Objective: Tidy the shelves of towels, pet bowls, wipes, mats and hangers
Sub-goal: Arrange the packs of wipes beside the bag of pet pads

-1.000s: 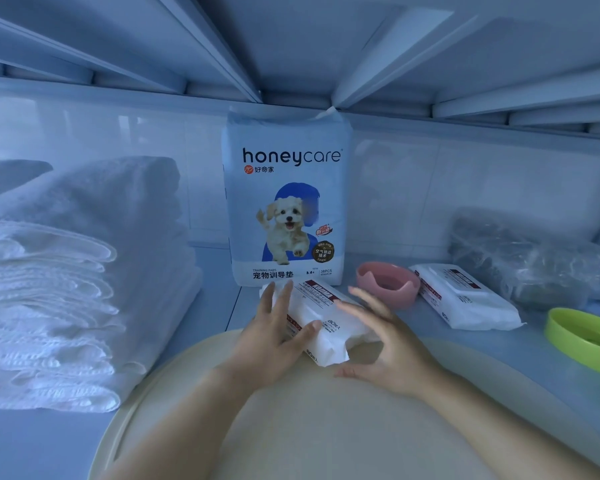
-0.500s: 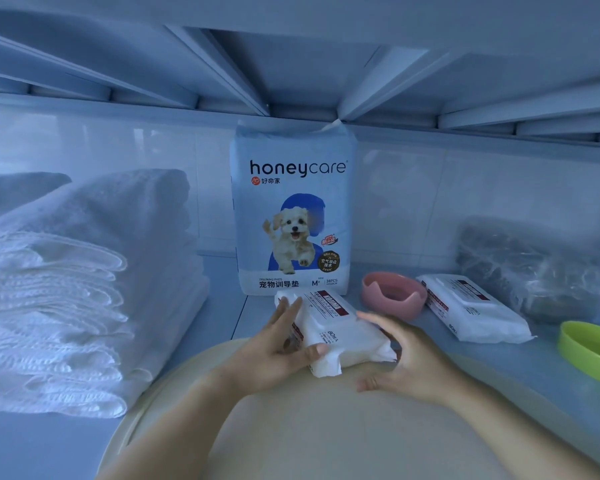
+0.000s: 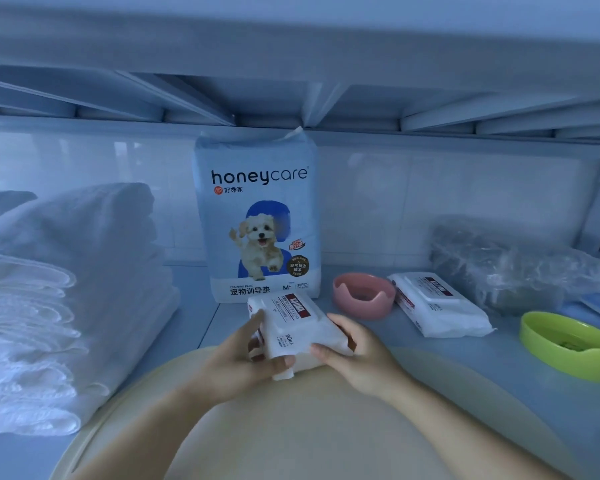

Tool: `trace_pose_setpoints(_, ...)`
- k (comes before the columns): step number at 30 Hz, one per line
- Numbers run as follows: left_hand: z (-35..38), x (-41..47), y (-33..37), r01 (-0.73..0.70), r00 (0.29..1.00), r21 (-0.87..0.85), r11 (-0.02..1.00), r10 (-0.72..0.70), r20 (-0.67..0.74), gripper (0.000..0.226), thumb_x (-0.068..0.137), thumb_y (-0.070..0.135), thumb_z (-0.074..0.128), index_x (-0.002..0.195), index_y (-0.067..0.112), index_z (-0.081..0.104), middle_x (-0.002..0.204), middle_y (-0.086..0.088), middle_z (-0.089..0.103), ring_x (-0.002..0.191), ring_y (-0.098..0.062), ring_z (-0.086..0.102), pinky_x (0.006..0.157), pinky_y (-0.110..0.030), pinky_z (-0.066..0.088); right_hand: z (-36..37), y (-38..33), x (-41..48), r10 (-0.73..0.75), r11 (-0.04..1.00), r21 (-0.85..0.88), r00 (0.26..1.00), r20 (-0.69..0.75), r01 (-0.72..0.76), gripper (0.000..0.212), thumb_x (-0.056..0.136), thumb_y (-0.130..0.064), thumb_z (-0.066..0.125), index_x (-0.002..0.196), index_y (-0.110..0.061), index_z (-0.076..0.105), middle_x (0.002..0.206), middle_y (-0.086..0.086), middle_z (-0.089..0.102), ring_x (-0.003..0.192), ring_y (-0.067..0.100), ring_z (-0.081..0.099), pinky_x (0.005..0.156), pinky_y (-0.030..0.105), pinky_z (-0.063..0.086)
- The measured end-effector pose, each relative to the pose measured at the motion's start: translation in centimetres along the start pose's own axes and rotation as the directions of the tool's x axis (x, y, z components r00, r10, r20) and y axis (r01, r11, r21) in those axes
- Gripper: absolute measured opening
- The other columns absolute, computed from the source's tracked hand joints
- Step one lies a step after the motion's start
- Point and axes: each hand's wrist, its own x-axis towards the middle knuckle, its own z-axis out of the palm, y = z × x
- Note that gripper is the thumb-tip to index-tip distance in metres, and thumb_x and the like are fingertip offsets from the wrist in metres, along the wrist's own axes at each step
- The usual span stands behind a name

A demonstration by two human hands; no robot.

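The left hand (image 3: 236, 358) and right hand (image 3: 354, 358) now grip the pack of wipes (image 3: 291, 327) and have lifted it a bit, ready to move.

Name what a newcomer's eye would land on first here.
The tall pale-blue honeycare pad bag with a puppy picture stands upright at the back centre. Just in front, the left hand and right hand grip a soft white wipes pack. A stack of folded white towels fills the left side.

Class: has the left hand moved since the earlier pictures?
Yes: the left hand has drawn back towards the person, away from the standing blue-and-white honeycare bag.
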Motion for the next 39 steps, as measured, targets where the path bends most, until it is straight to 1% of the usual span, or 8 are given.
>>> trace_pose_setpoints(3,0.6,-0.1,-0.7,-0.027,0.999,0.017,1.000,0.027,-0.018,0.101,0.069,0.011,0.081,0.143,0.031,0.016,0.124,0.007,0.053,0.107,0.003,0.054,0.071,-0.004,0.045,-0.1,0.0,-0.1,-0.021,1.000,-0.004,0.999,-0.029,0.021,0.032,0.078,-0.026,0.075,0.107,-0.031,0.060,0.101,-0.016,0.070,0.094,-0.001,0.064,0.084,0.020,0.050)
trace_pose_setpoints(9,1.0,0.1,0.2,-0.116,0.982,0.086,0.990,0.127,-0.139,0.117,0.055,0.031,0.089,0.145,0.036,0.014,0.148,0.006,0.036,0.130,-0.004,0.040,0.100,-0.017,0.037,-0.8,-1.1,-0.1,-0.093,0.995,0.035,0.990,-0.108,0.097,0.051,0.073,-0.032,0.079,0.119,-0.030,0.056,0.108,-0.016,0.067,0.098,-0.005,0.061,0.080,0.013,0.047)
trace_pose_setpoints(20,8.3,5.4,6.4,-0.232,0.969,0.021,0.973,0.233,-0.081,0.095,0.071,0.008,0.078,0.143,0.033,0.022,0.132,0.010,0.049,0.117,0.000,0.048,0.072,0.001,0.042,-11.8,-3.8,-1.6,-0.091,0.994,-0.069,0.980,-0.178,0.080,0.037,0.075,-0.029,0.077,0.108,-0.031,0.062,0.096,-0.016,0.071,0.085,-0.003,0.065,0.067,0.011,0.048)
trace_pose_setpoints(25,13.9,10.0,8.6,-0.233,0.972,0.003,0.972,0.233,-0.005,0.105,0.060,0.029,0.083,0.145,0.030,0.023,0.113,0.006,0.066,0.106,-0.008,0.061,0.100,-0.029,0.045,-18.4,-2.4,-1.5,-0.069,0.987,-0.157,0.958,-0.280,0.026,0.037,0.074,-0.027,0.078,0.107,-0.021,0.063,0.097,-0.006,0.071,0.089,0.010,0.067,0.078,0.028,0.053)
trace_pose_setpoints(28,16.3,12.6,10.1,-0.202,0.978,-0.062,0.977,0.205,0.039,0.085,0.060,0.019,0.080,0.130,0.032,0.034,0.112,0.000,0.066,0.099,-0.010,0.064,0.080,-0.017,0.052,-21.7,-1.3,-0.8,-0.043,0.991,-0.137,0.950,-0.309,0.001,0.036,0.074,-0.025,0.079,0.106,-0.019,0.064,0.095,-0.005,0.072,0.083,0.010,0.067,0.071,0.027,0.053)
trace_pose_setpoints(31,18.0,14.9,10.7,-0.161,0.982,-0.084,0.983,0.168,0.091,0.064,0.051,0.016,0.073,0.109,0.032,0.050,0.102,-0.002,0.067,0.093,-0.016,0.065,0.084,-0.030,0.054,-23.7,0.3,0.2,0.020,0.982,-0.173,0.951,-0.308,-0.077,0.030,0.076,-0.025,0.077,0.103,-0.018,0.065,0.085,-0.006,0.069,0.069,0.002,0.062,0.059,0.018,0.046)
trace_pose_setpoints(34,18.9,16.1,9.1,-0.151,0.983,0.003,0.988,0.150,0.107,0.062,0.051,0.019,0.074,0.109,0.033,0.054,0.110,-0.002,0.063,0.094,-0.013,0.062,0.093,-0.042,0.051,-23.6,2.3,1.0,0.117,0.925,-0.324,0.959,-0.260,-0.200,0.040,0.076,-0.031,0.075,0.112,-0.019,0.061,0.103,-0.003,0.066,0.090,0.010,0.063,0.073,0.024,0.051)
trace_pose_setpoints(39,19.8,15.0,6.5,-0.274,0.950,0.366,0.890,0.308,-0.040,0.060,0.084,0.035,0.064,0.138,0.032,0.036,0.121,0.008,0.053,0.108,-0.012,0.052,0.086,-0.012,0.036,-22.1,1.7,1.5,-0.014,0.741,-0.663,0.986,-0.169,-0.103,0.063,0.084,-0.036,0.065,0.139,-0.023,0.039,0.144,-0.006,0.040,0.132,0.013,0.038,0.102,0.022,0.032)
